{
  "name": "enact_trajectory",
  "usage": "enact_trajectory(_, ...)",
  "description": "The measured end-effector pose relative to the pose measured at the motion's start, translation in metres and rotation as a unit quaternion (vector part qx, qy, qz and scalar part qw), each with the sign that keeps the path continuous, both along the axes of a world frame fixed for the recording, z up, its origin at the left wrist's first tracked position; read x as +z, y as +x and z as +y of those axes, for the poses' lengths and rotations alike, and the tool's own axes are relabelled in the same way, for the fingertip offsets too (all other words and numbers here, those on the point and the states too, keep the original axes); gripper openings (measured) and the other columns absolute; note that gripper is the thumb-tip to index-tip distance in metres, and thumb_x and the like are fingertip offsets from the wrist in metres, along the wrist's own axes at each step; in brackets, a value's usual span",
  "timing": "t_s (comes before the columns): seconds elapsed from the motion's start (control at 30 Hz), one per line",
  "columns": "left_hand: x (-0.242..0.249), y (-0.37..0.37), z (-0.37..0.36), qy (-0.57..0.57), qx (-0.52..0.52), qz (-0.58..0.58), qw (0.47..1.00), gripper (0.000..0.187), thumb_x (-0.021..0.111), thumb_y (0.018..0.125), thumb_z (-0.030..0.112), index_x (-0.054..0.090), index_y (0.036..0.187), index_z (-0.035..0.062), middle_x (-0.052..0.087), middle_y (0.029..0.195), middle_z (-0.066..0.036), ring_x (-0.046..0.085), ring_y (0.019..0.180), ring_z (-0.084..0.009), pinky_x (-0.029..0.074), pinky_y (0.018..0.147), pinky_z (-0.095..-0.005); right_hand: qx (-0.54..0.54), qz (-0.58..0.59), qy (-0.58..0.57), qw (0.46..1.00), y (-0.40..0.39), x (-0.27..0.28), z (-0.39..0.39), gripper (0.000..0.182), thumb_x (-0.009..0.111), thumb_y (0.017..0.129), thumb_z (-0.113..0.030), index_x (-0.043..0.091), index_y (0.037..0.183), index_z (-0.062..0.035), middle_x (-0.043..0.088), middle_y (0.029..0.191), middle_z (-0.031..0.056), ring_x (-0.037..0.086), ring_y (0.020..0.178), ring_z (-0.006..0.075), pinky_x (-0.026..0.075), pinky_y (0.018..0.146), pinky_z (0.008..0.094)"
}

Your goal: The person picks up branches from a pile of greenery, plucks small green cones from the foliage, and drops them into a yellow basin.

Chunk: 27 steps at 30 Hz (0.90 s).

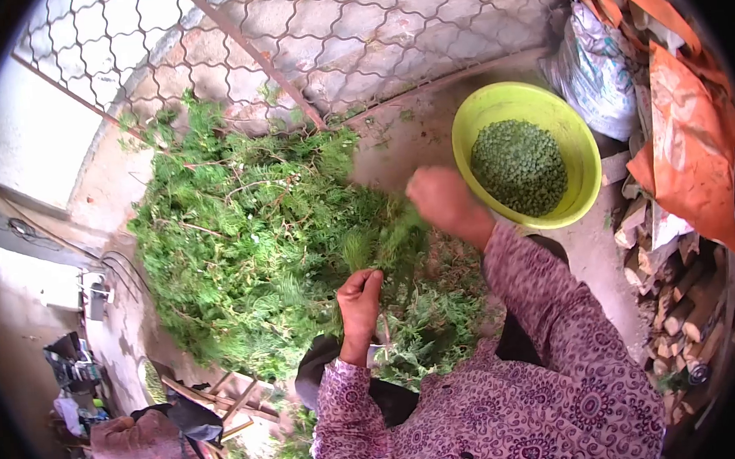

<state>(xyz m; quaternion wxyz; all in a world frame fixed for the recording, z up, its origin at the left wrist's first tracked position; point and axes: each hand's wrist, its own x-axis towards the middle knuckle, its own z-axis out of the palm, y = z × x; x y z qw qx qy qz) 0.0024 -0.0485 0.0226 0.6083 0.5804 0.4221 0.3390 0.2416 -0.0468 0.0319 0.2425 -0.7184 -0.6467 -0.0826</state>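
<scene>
The left hand (359,301) is closed in a fist around a leafy green sprig (381,245), gripping it near its base. The sprig's long axis runs up and away from that fist toward the right hand (446,204), which sits at the sprig's far tip. The right hand is motion-blurred; whether its fingers pinch the tip or are loose cannot be told. Beyond and to the left of both hands lies a large heap of green branches (241,229), against a wire mesh fence (330,38). Just past the right hand, on its outer side, stands a yellow-green bowl (577,145) holding small green berries (519,165). The right hand is clearly the nearer one to the bowl.
</scene>
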Motion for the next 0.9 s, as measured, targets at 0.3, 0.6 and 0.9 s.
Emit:
enact_trajectory(0.3, 0.05, -0.036, -0.023, -0.126, 0.111, -0.251, 0.953, 0.008, 0.065, 0.076, 0.012, 0.057, 0.078, 0.0141, 0.055, 0.067, 0.005, 0.051, 0.051, -0.0078, 0.048, 0.044, -0.028, -0.297, 0.097, 0.032, 0.949, 0.149, -0.009, -0.074, 0.05, 0.06, 0.071, -0.027, 0.05, 0.116, -0.0063, 0.049, 0.115, 0.0215, 0.047, 0.107, 0.0341, 0.041, 0.088, 0.0389)
enact_trajectory(0.6, 0.047, -0.054, -0.046, -0.099, 0.194, -0.368, 0.904, 0.045, 0.054, 0.062, 0.02, 0.055, 0.105, 0.0061, 0.061, 0.093, -0.009, 0.058, 0.078, -0.024, 0.051, 0.065, -0.0353, -0.232, 0.218, -0.037, 0.947, 0.168, -0.016, -0.102, 0.033, 0.059, 0.071, -0.029, 0.061, 0.088, -0.0018, 0.06, 0.088, 0.0188, 0.057, 0.083, 0.0343, 0.045, 0.075, 0.0398)
enact_trajectory(0.9, 0.064, -0.056, -0.048, -0.116, 0.13, -0.445, 0.879, 0.034, 0.044, 0.084, 0.029, 0.056, 0.104, 0.0043, 0.06, 0.1, -0.012, 0.057, 0.089, -0.0316, 0.047, 0.078, -0.0459, -0.171, 0.236, -0.025, 0.956, 0.169, -0.023, -0.106, 0.025, 0.061, 0.069, -0.023, 0.062, 0.078, 0.0005, 0.06, 0.077, 0.0183, 0.058, 0.076, 0.033, 0.045, 0.068, 0.0409)
